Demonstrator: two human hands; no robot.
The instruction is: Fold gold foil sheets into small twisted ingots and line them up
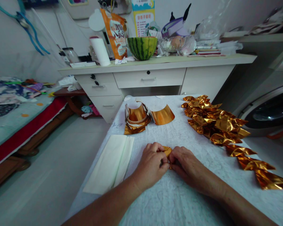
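Between my two hands, low over the cloth-covered table (151, 194), is a small piece of gold foil paper (167, 151), mostly hidden by fingers. My left hand (153, 158) pinches it from the left, and my right hand (185, 161) pinches it from the right. Beyond them lie curled gold foil sheets (136, 117) in a loose roll, with one bent sheet (162, 115) beside it. A stack of pale paper sheets (108, 163) lies left of my left hand. Folded gold foil pieces (217, 124) form a heap at the right, trailing toward the near right corner.
Behind the table stands a white desk (151, 78) bearing half a watermelon (142, 48), an orange snack pouch (115, 34), a paper roll (100, 51) and plastic bags. A bed (37, 116) is on the left, a washing machine (269, 94) on the right.
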